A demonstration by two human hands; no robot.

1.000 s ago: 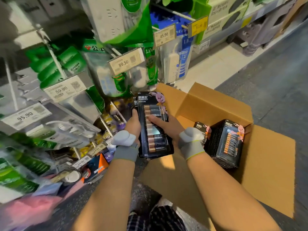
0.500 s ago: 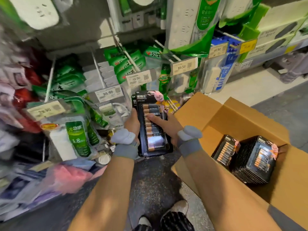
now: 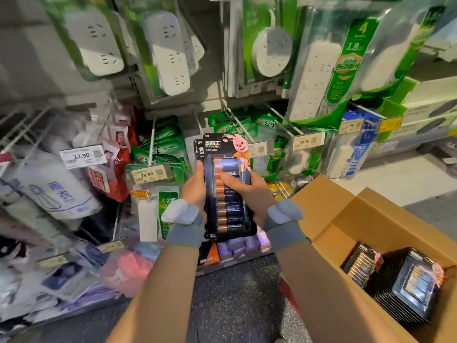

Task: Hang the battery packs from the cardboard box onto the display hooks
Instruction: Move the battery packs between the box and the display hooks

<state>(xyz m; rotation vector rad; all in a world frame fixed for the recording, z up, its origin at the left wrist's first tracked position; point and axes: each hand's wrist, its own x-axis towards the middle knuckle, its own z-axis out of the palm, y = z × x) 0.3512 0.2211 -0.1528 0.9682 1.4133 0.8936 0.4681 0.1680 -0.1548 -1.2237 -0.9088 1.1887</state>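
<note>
Right in front of the shelving, a small stack of battery packs (image 3: pixel 230 214) is held upright between two hands. The left hand (image 3: pixel 194 186) grips its left edge with fingers curled behind it, and the right hand (image 3: pixel 252 191) clasps the other side, thumb pressed across the front. The display hooks (image 3: pixel 241 123) jut out just behind, carrying green packets. Down to the right sits the open cardboard box (image 3: pixel 329 211), with more packs (image 3: pixel 418 285) stacked inside.
</note>
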